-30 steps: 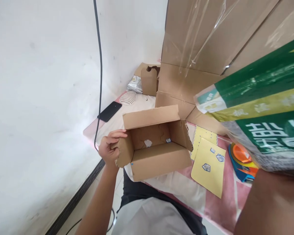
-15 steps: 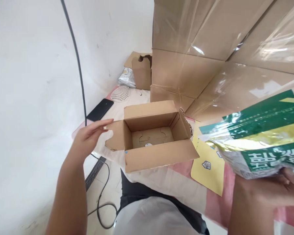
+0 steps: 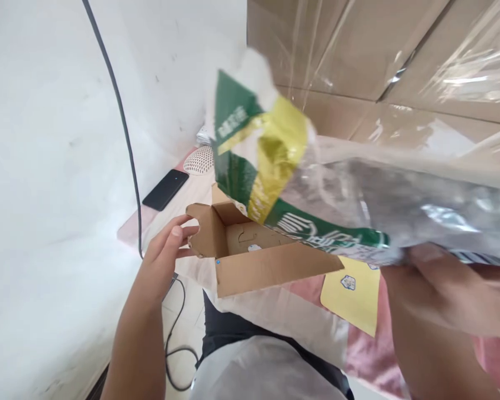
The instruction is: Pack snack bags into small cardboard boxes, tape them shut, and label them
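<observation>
An open cardboard box (image 3: 275, 269) sits on the cloth in front of me, flaps folded outward. My left hand (image 3: 170, 239) is at its left end, fingers spread and touching the notched end flap without closing round it. My right hand (image 3: 454, 283) is closed on the lower edge of a shiny plastic bag (image 3: 341, 194), printed green, yellow and white with a silvery part. The bag is blurred by motion and hangs above the box, hiding its right end and far side. A small white patch (image 3: 254, 248) shows on the box floor.
A yellow sheet with stickers (image 3: 350, 294) lies right of the box. A black phone (image 3: 165, 189) and a white perforated piece (image 3: 199, 160) lie at the back left. Large taped cartons (image 3: 358, 50) stand behind. A dark cable (image 3: 116, 94) hangs along the white wall.
The bag has swung left from the right side to over the box, turning on the way. My left hand has shifted slightly right and lower against the end flap, which is now more upright.
</observation>
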The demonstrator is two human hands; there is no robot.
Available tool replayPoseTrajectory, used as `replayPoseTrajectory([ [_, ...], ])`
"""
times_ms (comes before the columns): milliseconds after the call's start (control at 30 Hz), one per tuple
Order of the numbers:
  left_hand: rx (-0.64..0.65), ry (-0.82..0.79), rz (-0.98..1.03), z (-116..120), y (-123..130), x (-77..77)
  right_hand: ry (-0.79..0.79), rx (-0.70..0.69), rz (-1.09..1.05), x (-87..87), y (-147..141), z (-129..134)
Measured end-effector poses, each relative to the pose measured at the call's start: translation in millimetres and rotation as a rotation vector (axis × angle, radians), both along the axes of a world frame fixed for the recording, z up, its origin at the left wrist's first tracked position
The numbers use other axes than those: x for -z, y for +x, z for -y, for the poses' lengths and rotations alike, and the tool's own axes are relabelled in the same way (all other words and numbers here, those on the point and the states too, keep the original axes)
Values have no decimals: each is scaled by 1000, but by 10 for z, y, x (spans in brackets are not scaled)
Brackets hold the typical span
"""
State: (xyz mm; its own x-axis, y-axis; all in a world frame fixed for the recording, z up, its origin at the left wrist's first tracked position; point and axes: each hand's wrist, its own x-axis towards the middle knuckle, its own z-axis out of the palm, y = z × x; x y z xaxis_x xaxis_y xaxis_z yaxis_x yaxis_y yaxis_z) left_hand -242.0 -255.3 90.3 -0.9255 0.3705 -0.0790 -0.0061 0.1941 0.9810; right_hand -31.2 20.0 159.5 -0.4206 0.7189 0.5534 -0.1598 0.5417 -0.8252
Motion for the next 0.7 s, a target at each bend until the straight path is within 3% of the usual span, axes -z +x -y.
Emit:
replayPoseTrajectory([
  [100, 24, 4, 31, -17, 54, -40, 103, -94, -221, -14, -301, 123],
  [167, 61, -11, 32, -32, 86, -54, 48, -253, -223, 6, -502, 143],
  [267, 96, -8, 10, -53, 109, -39, -48, -433, -66, 53, -707, 152],
  [400, 97, 10, 7, -59, 105, 35, -26, -598, 211, 93, -792, 198],
  [467, 109, 26, 19, -56, 100, 71, 17, -615, 388, 91, -803, 209],
  [533, 96, 41, 34, -54, 99, 96, 161, -527, 599, 76, -806, 177],
  [600, 82, 54, 60, -58, 106, 108, 402, -422, 813, 64, -792, 86],
  [700, 74, 81, 103, -71, 124, 118, 748, -379, 1066, 85, -721, -131],
])
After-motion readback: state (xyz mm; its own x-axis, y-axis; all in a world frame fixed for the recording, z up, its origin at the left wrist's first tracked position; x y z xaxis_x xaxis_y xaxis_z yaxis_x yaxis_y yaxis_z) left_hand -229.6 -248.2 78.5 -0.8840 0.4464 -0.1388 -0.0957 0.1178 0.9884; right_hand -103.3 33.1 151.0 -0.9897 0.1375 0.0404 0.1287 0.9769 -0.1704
